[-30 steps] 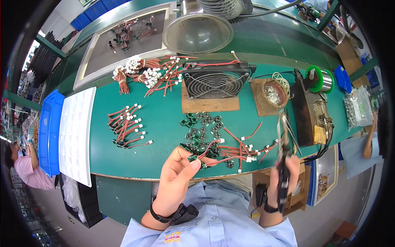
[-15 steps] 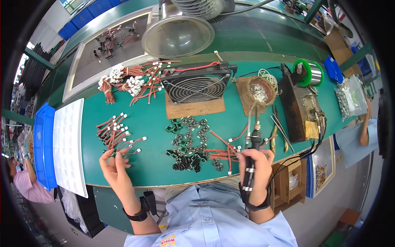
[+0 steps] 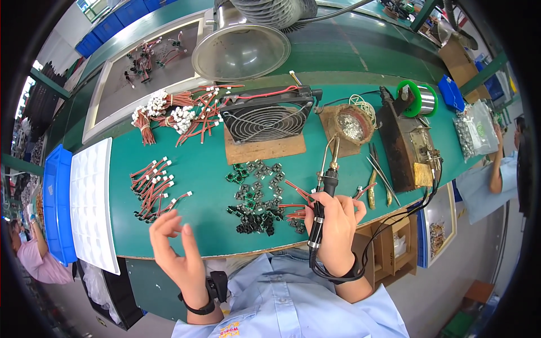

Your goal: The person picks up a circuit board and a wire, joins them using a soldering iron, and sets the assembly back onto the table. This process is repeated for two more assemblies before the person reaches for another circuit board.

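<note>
My right hand (image 3: 336, 228) is wrapped round the black handle of a soldering iron (image 3: 329, 181). Its metal end points away from me, by the rim of a round pot of shiny solder bits (image 3: 353, 125). At the left, my left hand (image 3: 176, 248) hovers over the bench's near edge, fingers apart and holding nothing. Just beyond it lies a pile of red wire leads with white connectors (image 3: 155, 188), small dark parts at their near ends. Between my hands sit several small black and green components (image 3: 253, 208). More red wire leads (image 3: 293, 214) are partly hidden behind my right hand.
A black fan (image 3: 270, 115) stands on a wooden board at mid-bench. Bundled connector leads (image 3: 169, 112) lie behind left, beside a white tray (image 3: 90, 197) and a blue bin (image 3: 57, 197). Tweezers (image 3: 384, 179), a solder spool (image 3: 418, 99) and the iron's cable (image 3: 389, 222) are at right.
My left hand has left the lead pile, drawing nearer and rightward, its pinched fingers now spread. The lead it touched lies on the pile. My right hand has carried the soldering iron leftward.
</note>
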